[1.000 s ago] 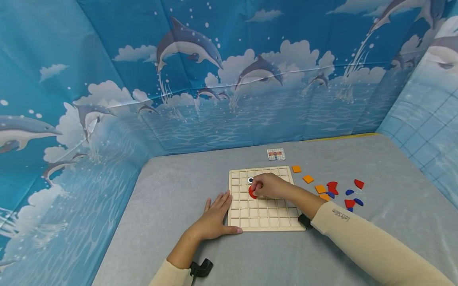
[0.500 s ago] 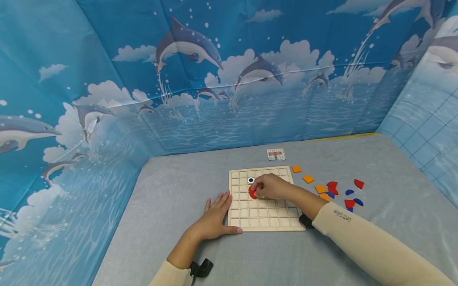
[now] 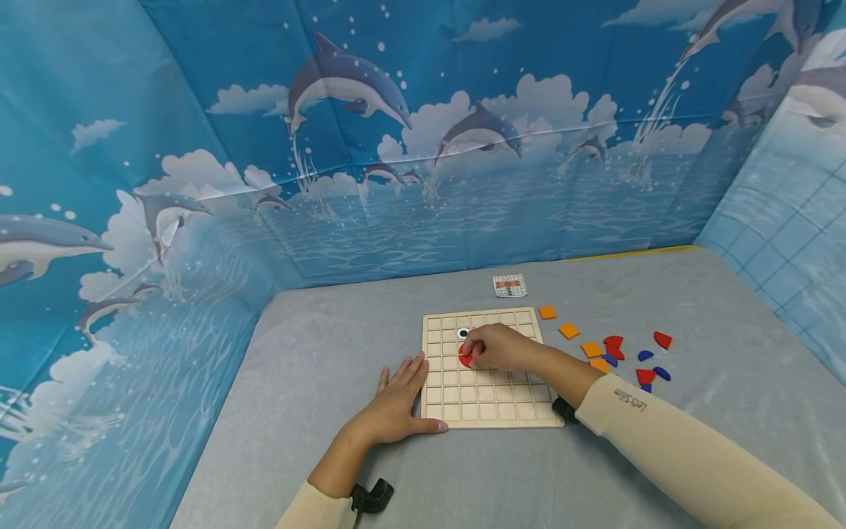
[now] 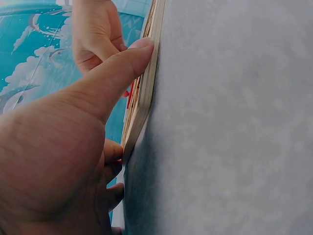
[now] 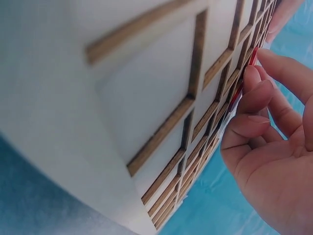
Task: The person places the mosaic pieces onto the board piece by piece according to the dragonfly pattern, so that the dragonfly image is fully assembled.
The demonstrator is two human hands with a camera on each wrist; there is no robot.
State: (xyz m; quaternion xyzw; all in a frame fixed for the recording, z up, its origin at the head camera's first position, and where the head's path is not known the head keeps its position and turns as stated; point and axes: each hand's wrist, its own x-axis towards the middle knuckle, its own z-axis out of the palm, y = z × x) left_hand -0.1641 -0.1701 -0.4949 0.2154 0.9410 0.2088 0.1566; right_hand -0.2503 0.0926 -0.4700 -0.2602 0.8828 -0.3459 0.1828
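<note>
A wooden grid board (image 3: pixel 456 413) lies flat on the grey cloth. My left hand (image 3: pixel 396 402) rests at its left corner, fingers straight along the left edge and thumb on the near edge. My right hand (image 3: pixel 497 347) reaches over the board, thumb and fingertips bent together at a red piece (image 5: pixel 254 56), pinching it low over the grid. Red quarter-circle pieces (image 3: pixel 464 356) show beside these fingertips in the head view, partly hidden by them. Just beyond sits a white tile with a black dot (image 3: pixel 463 333) in a grid square.
Orange square tiles (image 3: pixel 569 331) lie right of the board. Farther right are red quarter-circles (image 3: pixel 663 340) and blue half-circle pieces (image 3: pixel 645 355), some overlapping. A small printed pattern card (image 3: pixel 510 286) lies behind the board. A dolphin-print backdrop (image 3: pixel 410 220) rises at the table's back.
My right hand has shifted very slightly at the red pieces, showing a bit more red beside the fingertips. My left hand keeps its place on the board.
</note>
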